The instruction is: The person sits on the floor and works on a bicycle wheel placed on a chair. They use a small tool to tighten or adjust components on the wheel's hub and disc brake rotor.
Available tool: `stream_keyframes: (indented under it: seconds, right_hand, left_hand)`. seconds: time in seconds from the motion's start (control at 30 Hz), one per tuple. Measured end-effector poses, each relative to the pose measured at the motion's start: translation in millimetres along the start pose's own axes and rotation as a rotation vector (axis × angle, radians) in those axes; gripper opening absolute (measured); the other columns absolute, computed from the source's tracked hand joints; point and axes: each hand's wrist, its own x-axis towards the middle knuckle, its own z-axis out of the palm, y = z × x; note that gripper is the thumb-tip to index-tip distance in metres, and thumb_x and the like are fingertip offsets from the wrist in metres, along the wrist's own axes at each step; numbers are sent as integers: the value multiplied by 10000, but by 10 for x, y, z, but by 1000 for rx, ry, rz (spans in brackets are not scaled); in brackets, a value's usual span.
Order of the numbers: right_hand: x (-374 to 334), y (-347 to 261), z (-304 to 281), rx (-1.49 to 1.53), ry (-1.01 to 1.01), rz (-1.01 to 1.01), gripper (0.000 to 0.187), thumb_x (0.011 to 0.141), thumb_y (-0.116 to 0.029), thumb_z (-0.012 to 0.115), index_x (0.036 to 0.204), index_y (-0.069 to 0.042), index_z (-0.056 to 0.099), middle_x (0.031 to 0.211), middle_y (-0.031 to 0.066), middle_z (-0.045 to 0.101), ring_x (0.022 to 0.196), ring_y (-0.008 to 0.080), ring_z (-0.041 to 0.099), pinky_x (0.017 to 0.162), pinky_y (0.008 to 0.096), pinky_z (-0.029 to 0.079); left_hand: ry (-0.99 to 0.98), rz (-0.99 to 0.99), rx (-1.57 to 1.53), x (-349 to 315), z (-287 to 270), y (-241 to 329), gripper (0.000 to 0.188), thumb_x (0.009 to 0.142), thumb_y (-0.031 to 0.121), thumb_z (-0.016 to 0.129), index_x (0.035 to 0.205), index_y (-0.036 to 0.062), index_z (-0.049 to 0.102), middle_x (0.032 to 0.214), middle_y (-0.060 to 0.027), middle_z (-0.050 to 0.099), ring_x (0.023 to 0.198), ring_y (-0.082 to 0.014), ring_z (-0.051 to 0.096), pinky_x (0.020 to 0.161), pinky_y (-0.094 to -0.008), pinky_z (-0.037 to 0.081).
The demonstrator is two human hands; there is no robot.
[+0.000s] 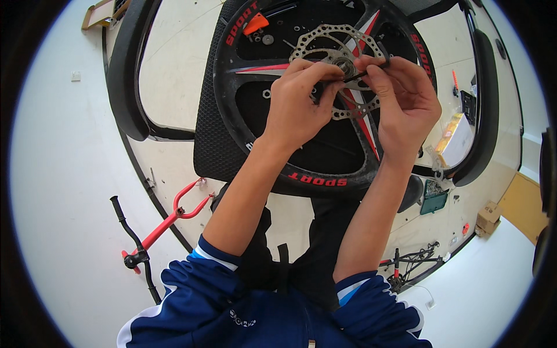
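wheel [365,132]: lying flat at 12 o'clock on chair seat [208,136], brake disc [310,39] at hub. left hand [299,104]: pinching thin black tool [356,76] over hub. right hand [408,98]: gripping same tool, 1 o'clock. red fork [161,231]: 8 o'clock.

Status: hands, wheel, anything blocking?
Right hand grips black tool; left hand at its tip, by hub. Wheel flat on chair. Loose washer clear of hands.
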Motion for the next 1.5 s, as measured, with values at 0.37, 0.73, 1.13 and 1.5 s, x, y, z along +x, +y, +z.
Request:
stream_keyframes:
  seconds: [0.37,0.73,1.13,1.5]
  right_hand:
    - [-18,-40,-2,-148,-41,50,191,894,56,684,1085,54,690,980,146,750,915,190,732,827,279,579]
    - [-53,-133,69,-350,14,85,111,823,21,773,933,32,762,841,69,749,745,104,707,648,215,565]
    - [-44,-2,32,-317,12,-3,188,812,14,782,996,19,742,840,75,749,734,114,711,666,208,557]
    - [-74,-32,24,-406,3,18,213,816,13,785,1025,24,745,867,81,753,779,123,713,694,212,556]
  left_hand:
    - [15,36,-38,-13,54,-33,281,742,-44,771,1005,30,705,945,-74,743,889,-197,742,749,-279,559]
    - [37,-1,-55,-24,62,-25,254,750,-27,770,989,30,706,881,-72,737,817,-199,727,732,-282,554]
    - [44,40,-11,-14,110,-3,248,721,-52,751,953,29,714,832,-89,716,784,-234,705,699,-309,542]
    - [96,79,-51,11,89,21,239,727,-43,740,954,30,730,824,-96,711,703,-222,679,636,-288,527]
